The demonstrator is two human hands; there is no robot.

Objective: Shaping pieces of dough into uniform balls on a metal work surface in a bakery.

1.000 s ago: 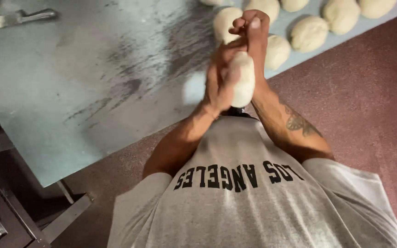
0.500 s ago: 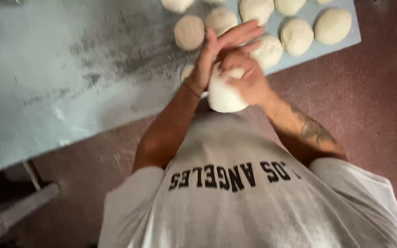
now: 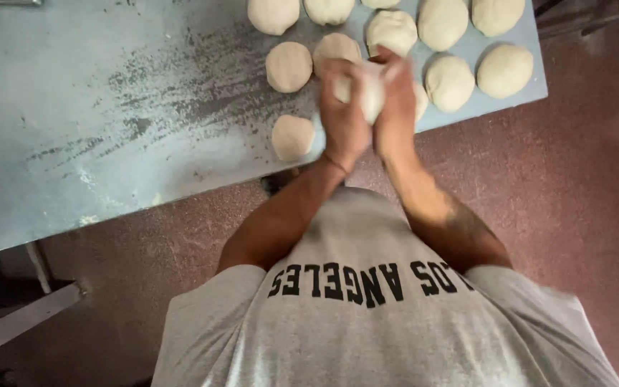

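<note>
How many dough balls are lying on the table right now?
11 dough balls, besides the piece in the hands: five along the top edge, four in the middle row, one partly behind the right hand, one nearest the body. Hands may hide more.

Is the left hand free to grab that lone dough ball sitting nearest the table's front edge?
Probably not right now. The left hand and right hand are pressed around a dough piece. The lone dough ball lies close by on the table, with nothing between.

The dough balls (image 3: 449,82) at the upper right of the frame look soft, pale and matt. The desk (image 3: 109,129) is dull grey-blue, smooth, smeared with flour. The shirt (image 3: 367,337) is grey cloth; the floor (image 3: 582,201) rough, speckled reddish-brown.
</note>
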